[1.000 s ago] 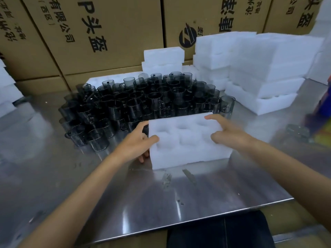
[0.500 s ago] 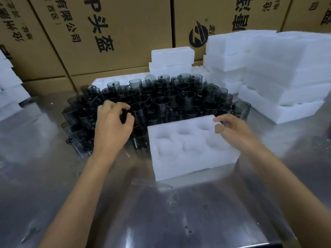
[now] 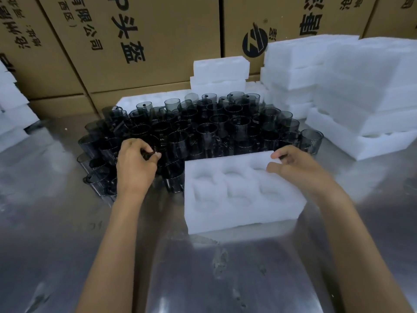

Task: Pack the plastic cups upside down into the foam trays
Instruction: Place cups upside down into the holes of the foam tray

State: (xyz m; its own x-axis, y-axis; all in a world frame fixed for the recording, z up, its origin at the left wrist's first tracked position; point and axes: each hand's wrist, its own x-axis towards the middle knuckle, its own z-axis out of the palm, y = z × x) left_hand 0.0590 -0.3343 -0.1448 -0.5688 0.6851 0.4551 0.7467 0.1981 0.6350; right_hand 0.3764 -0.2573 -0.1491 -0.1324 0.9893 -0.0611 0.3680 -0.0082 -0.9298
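A white foam tray (image 3: 239, 213) with several round empty pockets lies on the steel table (image 3: 203, 274) in front of me. Behind it and to its left stands a dense cluster of dark, see-through plastic cups (image 3: 216, 127), mouths up. My left hand (image 3: 135, 170) is over the cluster's near left part, fingers pinched on the rim of one cup (image 3: 150, 152). My right hand (image 3: 295, 170) rests on the tray's far right corner with its fingers curled. Something dark shows between thumb and finger, and I cannot tell what it grips.
Stacks of white foam trays (image 3: 365, 91) rise at the right, with more foam trays (image 3: 221, 71) behind the cups and others (image 3: 11, 109) at the left edge. Printed cardboard boxes (image 3: 146, 41) wall off the back.
My left hand left the tray's left side, went over the cups and closed on one. My right hand stayed at the tray's far right corner. The view has moved closer.
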